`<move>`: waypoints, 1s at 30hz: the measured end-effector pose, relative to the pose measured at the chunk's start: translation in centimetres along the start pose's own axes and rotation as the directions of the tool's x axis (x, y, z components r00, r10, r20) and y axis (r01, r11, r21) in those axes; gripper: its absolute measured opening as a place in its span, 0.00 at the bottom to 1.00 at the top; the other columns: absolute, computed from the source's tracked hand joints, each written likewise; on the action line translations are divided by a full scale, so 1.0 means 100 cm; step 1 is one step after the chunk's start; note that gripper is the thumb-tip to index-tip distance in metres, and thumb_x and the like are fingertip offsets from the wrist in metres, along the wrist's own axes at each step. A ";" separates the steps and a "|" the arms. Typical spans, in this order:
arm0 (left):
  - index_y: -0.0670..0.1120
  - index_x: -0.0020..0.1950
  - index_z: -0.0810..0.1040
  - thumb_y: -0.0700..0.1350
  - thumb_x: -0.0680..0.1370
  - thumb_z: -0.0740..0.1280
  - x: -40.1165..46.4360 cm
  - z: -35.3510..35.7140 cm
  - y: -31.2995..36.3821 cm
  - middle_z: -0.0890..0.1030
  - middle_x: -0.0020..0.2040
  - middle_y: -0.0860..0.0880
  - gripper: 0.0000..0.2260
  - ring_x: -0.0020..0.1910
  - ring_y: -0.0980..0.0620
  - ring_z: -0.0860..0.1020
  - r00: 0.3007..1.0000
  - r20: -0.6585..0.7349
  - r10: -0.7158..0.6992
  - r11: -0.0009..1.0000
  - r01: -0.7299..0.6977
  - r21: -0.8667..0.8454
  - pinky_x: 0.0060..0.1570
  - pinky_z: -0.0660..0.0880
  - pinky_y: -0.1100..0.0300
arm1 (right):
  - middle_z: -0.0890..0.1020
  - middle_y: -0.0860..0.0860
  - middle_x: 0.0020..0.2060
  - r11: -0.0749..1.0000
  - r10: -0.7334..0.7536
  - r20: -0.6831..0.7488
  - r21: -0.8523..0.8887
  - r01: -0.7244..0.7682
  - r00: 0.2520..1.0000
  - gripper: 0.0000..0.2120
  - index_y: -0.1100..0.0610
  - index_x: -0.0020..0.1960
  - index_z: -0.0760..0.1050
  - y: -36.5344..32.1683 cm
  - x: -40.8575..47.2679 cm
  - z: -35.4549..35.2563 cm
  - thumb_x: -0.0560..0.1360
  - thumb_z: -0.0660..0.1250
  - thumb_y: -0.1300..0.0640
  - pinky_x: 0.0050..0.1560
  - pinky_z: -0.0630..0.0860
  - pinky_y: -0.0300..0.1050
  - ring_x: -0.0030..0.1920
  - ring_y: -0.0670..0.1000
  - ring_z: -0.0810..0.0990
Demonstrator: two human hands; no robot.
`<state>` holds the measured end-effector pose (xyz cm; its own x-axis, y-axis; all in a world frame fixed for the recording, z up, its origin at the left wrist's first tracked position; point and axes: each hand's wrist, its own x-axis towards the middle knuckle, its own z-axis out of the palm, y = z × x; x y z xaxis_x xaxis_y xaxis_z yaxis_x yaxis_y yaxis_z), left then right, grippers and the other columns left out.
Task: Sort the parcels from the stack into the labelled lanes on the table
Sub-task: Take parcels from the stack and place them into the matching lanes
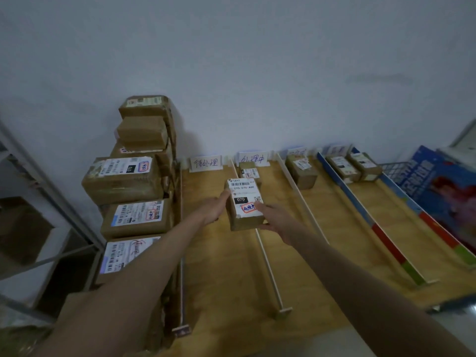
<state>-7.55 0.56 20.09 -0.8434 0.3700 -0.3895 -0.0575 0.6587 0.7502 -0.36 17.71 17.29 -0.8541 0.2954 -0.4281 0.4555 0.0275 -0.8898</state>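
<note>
I hold a small brown parcel [244, 207] with a white shipping label between both hands, above the divider between the first and second lanes. My left hand [215, 208] grips its left side and my right hand [274, 219] grips its right side. The stack of brown parcels [136, 176] stands to the left against the wall. The wooden table [224, 274] is split into lanes by thin rails [268, 266]. Handwritten lane labels [205, 163] stand at the far end. One parcel [248, 171] lies in the second lane, just behind the held one.
A parcel [301, 172] lies in the third lane and two parcels [354, 166] lie farther right. A coloured divider strip [381, 228] runs down the right side. A blue printed box [448, 191] sits at the far right. A metal shelf frame [38, 186] stands at left.
</note>
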 end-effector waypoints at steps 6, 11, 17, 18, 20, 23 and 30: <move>0.41 0.73 0.70 0.60 0.84 0.50 0.043 0.016 -0.013 0.73 0.71 0.41 0.28 0.68 0.42 0.71 0.993 -0.070 0.090 0.911 -0.054 0.410 0.64 0.68 0.52 | 0.83 0.53 0.55 1.000 0.026 -0.130 -0.002 -0.026 0.991 0.12 0.55 0.51 0.79 0.022 0.011 -0.036 0.81 0.62 0.47 0.64 0.76 0.57 0.54 0.51 0.80; 0.43 0.73 0.69 0.57 0.84 0.52 0.077 0.037 -0.004 0.71 0.71 0.42 0.25 0.68 0.42 0.70 0.983 -0.060 0.175 0.762 -0.097 0.640 0.64 0.69 0.50 | 0.82 0.53 0.53 0.998 0.058 -0.187 0.039 -0.051 0.981 0.10 0.54 0.51 0.78 0.025 0.030 -0.065 0.82 0.61 0.50 0.65 0.75 0.58 0.52 0.51 0.78; 0.44 0.72 0.70 0.58 0.83 0.53 0.126 0.068 0.015 0.72 0.69 0.44 0.24 0.67 0.43 0.71 0.982 -0.047 0.184 0.671 -0.090 0.736 0.60 0.71 0.48 | 0.83 0.51 0.50 0.994 0.102 -0.235 -0.018 -0.109 0.967 0.13 0.55 0.53 0.80 0.033 0.096 -0.109 0.82 0.61 0.47 0.61 0.78 0.54 0.53 0.52 0.80; 0.44 0.72 0.70 0.57 0.83 0.53 0.136 0.073 0.018 0.72 0.69 0.44 0.24 0.67 0.43 0.71 0.983 -0.052 0.174 0.676 -0.081 0.733 0.61 0.71 0.48 | 0.83 0.51 0.51 0.993 0.107 -0.238 -0.029 -0.118 0.965 0.15 0.56 0.57 0.80 0.035 0.110 -0.116 0.82 0.61 0.47 0.59 0.78 0.52 0.54 0.52 0.80; 0.43 0.72 0.70 0.57 0.83 0.54 0.155 0.084 0.024 0.73 0.68 0.43 0.24 0.66 0.43 0.71 0.987 -0.055 0.150 0.689 -0.065 0.722 0.61 0.71 0.48 | 0.82 0.54 0.56 0.989 0.113 -0.230 -0.066 -0.132 0.967 0.19 0.59 0.63 0.78 0.037 0.138 -0.132 0.82 0.60 0.47 0.57 0.78 0.51 0.57 0.55 0.80; 0.43 0.70 0.71 0.57 0.83 0.54 0.185 0.099 0.033 0.73 0.66 0.44 0.23 0.65 0.43 0.72 0.989 -0.069 0.133 0.679 -0.040 0.733 0.60 0.72 0.48 | 0.82 0.55 0.58 0.982 0.129 -0.188 -0.113 -0.152 0.974 0.21 0.60 0.65 0.77 0.041 0.178 -0.155 0.82 0.60 0.46 0.58 0.76 0.50 0.59 0.56 0.80; 0.42 0.67 0.73 0.56 0.82 0.55 0.248 0.125 0.055 0.74 0.63 0.43 0.21 0.62 0.43 0.74 0.990 -0.123 0.068 0.678 0.045 0.733 0.59 0.72 0.49 | 0.82 0.56 0.58 0.965 0.162 -0.089 -0.195 -0.176 0.983 0.21 0.63 0.64 0.77 0.048 0.275 -0.192 0.82 0.60 0.47 0.61 0.76 0.52 0.59 0.56 0.80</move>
<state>-22.06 21.56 7.86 -0.9047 0.3303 -0.2691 0.3149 0.9439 0.0998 -16.90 44.30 4.30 -0.7435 0.3799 -0.5504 0.6390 0.1608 -0.7522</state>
